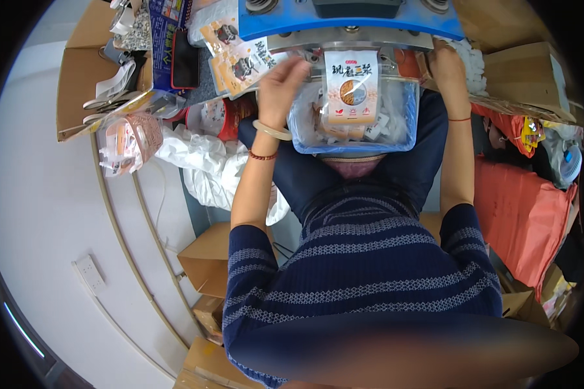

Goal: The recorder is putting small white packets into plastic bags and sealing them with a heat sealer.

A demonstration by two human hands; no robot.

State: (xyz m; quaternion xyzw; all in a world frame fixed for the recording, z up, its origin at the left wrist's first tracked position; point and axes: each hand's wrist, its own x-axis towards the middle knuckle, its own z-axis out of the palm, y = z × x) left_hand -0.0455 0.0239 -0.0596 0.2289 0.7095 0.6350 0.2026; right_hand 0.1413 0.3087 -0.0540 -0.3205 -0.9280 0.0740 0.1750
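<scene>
While two hands point(285, 83) point(447, 65) flank it, one pouch point(352, 87) overhangs one bin point(399, 144).

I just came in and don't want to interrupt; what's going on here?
A seated person is at a blue machine, where a printed pouch hangs over a blue-lined bin of packets. The left hand is raised left of the pouch, and the right hand is near the machine's right end; whether either grips anything is unclear.
</scene>
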